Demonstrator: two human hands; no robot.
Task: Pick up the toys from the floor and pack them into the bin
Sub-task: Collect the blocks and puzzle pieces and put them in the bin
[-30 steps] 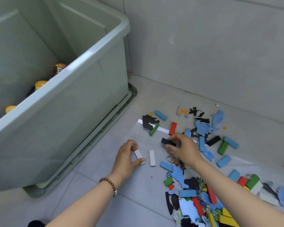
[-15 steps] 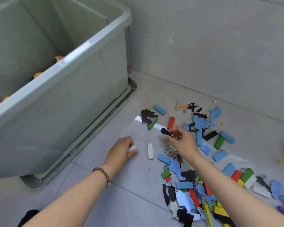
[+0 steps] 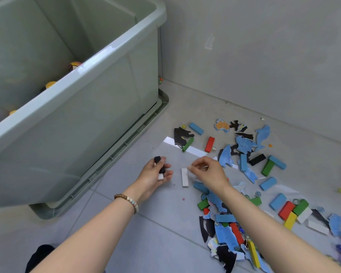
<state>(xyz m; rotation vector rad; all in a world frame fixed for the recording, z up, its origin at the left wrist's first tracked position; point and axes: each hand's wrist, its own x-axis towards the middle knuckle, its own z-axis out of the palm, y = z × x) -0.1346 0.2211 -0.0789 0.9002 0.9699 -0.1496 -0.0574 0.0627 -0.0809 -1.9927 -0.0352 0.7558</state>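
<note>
Black block [image 3: 159, 164] passed over from right hand [image 3: 207, 172] to left hand [image 3: 152, 178], now clamped under curled fingers with held white block [image 3: 160, 177], just beside the bin [image 3: 83, 123]. Long axis pointing away, far end leaning slightly binward. Right fingers loosely curled, empty, over loose white block [image 3: 184, 177] lying lengthwise on the floor.

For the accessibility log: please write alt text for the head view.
A person's left grip holds a black block and a white block beside a green bin; the right grip hovers over another white block on the floor, toys scattered to its right.
</note>
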